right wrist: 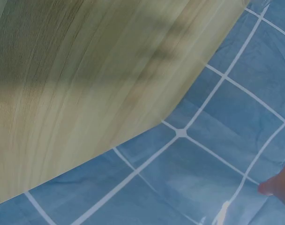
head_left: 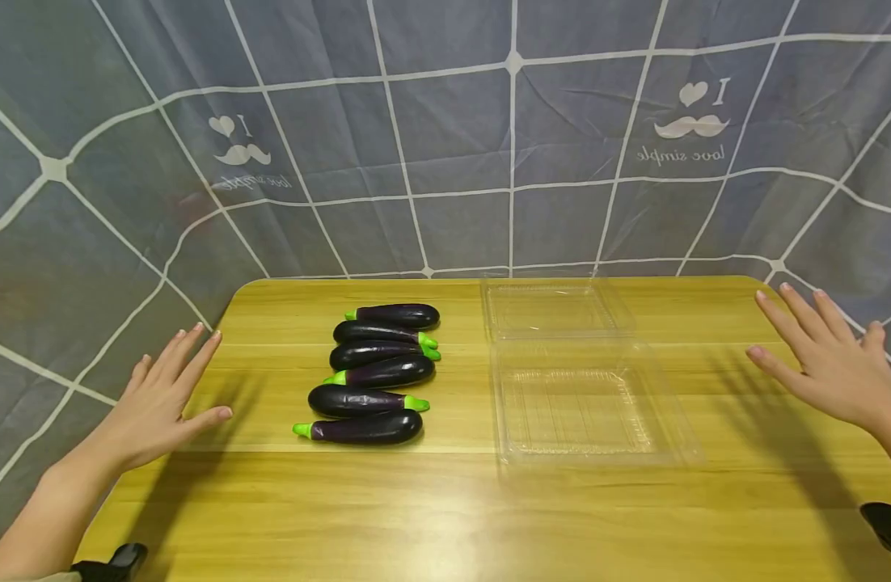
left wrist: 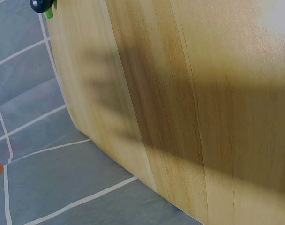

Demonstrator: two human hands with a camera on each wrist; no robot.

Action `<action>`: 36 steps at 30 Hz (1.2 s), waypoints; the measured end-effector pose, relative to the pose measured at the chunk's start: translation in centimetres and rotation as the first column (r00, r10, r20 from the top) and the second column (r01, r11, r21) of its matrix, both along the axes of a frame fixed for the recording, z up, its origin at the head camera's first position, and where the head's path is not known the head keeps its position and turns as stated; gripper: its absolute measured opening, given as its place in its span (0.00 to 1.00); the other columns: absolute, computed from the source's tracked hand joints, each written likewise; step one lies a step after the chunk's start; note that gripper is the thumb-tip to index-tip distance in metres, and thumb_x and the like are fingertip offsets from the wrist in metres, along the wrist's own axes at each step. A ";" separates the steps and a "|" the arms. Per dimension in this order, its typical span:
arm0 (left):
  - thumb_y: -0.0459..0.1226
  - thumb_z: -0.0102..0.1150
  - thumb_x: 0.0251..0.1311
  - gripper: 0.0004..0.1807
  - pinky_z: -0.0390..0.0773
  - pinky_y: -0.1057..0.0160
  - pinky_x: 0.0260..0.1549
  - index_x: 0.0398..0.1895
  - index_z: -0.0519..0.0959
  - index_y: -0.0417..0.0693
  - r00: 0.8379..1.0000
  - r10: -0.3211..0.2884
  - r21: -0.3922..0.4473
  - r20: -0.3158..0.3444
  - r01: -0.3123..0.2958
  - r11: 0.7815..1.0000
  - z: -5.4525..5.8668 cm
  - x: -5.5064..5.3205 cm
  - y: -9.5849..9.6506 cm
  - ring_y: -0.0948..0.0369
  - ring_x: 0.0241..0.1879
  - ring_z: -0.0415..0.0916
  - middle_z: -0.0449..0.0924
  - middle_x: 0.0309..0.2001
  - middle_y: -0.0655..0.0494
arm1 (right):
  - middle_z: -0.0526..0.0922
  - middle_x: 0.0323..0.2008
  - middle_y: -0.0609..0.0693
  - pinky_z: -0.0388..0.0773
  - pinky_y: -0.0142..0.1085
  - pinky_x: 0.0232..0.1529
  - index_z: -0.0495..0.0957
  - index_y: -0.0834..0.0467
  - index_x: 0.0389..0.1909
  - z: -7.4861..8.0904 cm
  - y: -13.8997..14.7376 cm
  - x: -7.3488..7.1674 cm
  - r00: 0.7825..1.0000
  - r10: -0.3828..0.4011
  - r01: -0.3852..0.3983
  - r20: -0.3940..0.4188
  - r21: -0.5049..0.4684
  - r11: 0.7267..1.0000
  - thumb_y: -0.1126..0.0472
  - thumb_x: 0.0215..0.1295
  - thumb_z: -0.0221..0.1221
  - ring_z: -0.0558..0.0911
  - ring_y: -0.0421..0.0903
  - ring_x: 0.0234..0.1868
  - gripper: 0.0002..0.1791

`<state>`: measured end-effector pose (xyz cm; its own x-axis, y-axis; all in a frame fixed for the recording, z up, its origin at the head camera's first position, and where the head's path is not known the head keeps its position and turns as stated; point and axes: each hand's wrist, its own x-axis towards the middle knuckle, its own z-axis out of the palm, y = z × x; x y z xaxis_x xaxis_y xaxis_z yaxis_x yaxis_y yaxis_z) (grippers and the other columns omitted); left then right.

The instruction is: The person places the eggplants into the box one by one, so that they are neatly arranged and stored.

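Creased grey sheet (head_left: pixel 460 153), wood-grained table (head_left: pixel 329 509), clear ribbed box (head_left: pixel 576 412), two open hands, six glossy eggplants (head_left: pixel 390 372).
The smooth sheet bears white grid lines behind the round-cornered table; the thin plastic box, rectangular and see-through, lies right of centre, its shallower lid (head_left: pixel 555 311) behind. Left hand (head_left: pixel 162 396) and right hand (head_left: pixel 831 356) hover at either side, fingers straight and spread. Left of the box, the eggplants lie crosswise in a column, plump, dark purple, with bright green stem ends (head_left: pixel 416 403) pointing both ways.
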<state>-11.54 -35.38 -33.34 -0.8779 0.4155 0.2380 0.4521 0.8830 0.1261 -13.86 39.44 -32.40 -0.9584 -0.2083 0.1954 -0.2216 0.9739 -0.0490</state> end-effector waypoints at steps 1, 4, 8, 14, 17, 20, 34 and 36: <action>0.54 0.57 0.57 0.52 0.27 0.32 0.58 0.74 0.35 0.54 1.000 -0.002 0.004 0.001 0.002 1.000 0.0 0.0 0.1 0.48 0.71 0.26 0.29 0.74 0.48 | 0.23 0.72 0.46 0.16 0.72 0.48 0.30 0.44 0.73 0.0 0.0 0.0 1.000 0.001 -0.001 -0.001 0.001 1.000 0.42 0.68 0.46 0.23 0.58 0.69 0.43; 0.53 0.58 0.57 0.52 0.28 0.32 0.59 0.74 0.35 0.54 1.000 -0.010 0.015 0.009 0.010 1.000 0.0 0.1 0.4 0.49 0.71 0.26 0.29 0.74 0.48 | 0.24 0.72 0.47 0.17 0.73 0.47 0.31 0.44 0.73 0.1 -0.1 0.0 1.000 0.002 -0.002 -0.001 0.004 1.000 0.42 0.68 0.46 0.23 0.59 0.69 0.43; 0.53 0.59 0.56 0.52 0.30 0.32 0.59 0.75 0.36 0.54 1.000 -0.027 0.022 0.012 0.026 0.999 -0.1 0.2 1.2 0.51 0.72 0.26 0.30 0.74 0.49 | 0.26 0.72 0.47 0.18 0.74 0.46 0.32 0.45 0.73 0.0 -0.1 0.2 1.000 0.013 -0.013 -0.001 -0.007 1.000 0.43 0.68 0.48 0.25 0.58 0.69 0.43; 0.51 0.64 0.52 0.53 0.35 0.32 0.59 0.75 0.42 0.56 0.998 -0.057 0.050 -0.009 0.057 0.997 -0.1 0.3 2.1 0.46 0.71 0.35 0.37 0.73 0.48 | 0.36 0.73 0.56 0.25 0.76 0.48 0.39 0.48 0.74 -0.1 -0.6 0.0 0.996 0.076 -0.080 -0.050 -0.092 0.993 0.47 0.67 0.51 0.35 0.62 0.71 0.42; 0.49 0.66 0.50 0.52 0.41 0.30 0.57 0.74 0.45 0.56 0.997 -0.077 0.086 0.001 0.077 0.993 0.1 0.2 2.6 0.39 0.68 0.44 0.41 0.72 0.46 | 0.45 0.71 0.65 0.35 0.74 0.54 0.43 0.52 0.74 0.0 -0.9 -0.1 0.989 0.131 -0.142 -0.068 -0.210 0.967 0.54 0.67 0.53 0.44 0.69 0.68 0.40; 0.46 0.68 0.49 0.51 0.51 0.30 0.52 0.74 0.48 0.57 0.995 -0.093 0.129 0.034 0.088 0.988 0.3 0.1 3.5 0.35 0.63 0.51 0.46 0.71 0.42 | 0.53 0.66 0.70 0.47 0.71 0.53 0.43 0.52 0.74 0.1 -1.4 -0.1 0.989 0.147 -0.145 -0.020 -0.348 0.926 0.59 0.66 0.54 0.53 0.73 0.63 0.40; 0.46 0.67 0.52 0.31 0.76 0.50 0.43 0.60 0.72 0.50 0.966 -0.249 0.190 0.064 0.233 0.954 -2.0 0.9 8.1 0.56 0.49 0.74 0.75 0.51 0.57 | 0.76 0.46 0.32 0.75 0.25 0.37 0.59 0.55 0.68 -1.6 -3.6 -0.8 0.934 0.325 -0.135 0.148 -0.695 0.706 0.69 0.68 0.49 0.76 0.29 0.44 0.28; 0.45 0.68 0.51 0.29 0.78 0.54 0.40 0.57 0.74 0.49 0.960 -0.275 0.194 0.050 0.261 0.946 -2.5 0.9 8.4 0.60 0.45 0.76 0.76 0.48 0.59 | 0.77 0.45 0.35 0.77 0.28 0.37 0.59 0.56 0.68 -2.1 -3.8 -0.9 0.914 0.375 -0.151 0.155 -0.727 0.670 0.71 0.69 0.48 0.79 0.33 0.42 0.28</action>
<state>-10.68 -26.99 -35.85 -0.7582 0.5932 0.2705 0.6520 0.6885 0.3176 -14.72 35.63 -34.45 -0.9180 -0.3735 0.1332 -0.3313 0.5381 -0.7751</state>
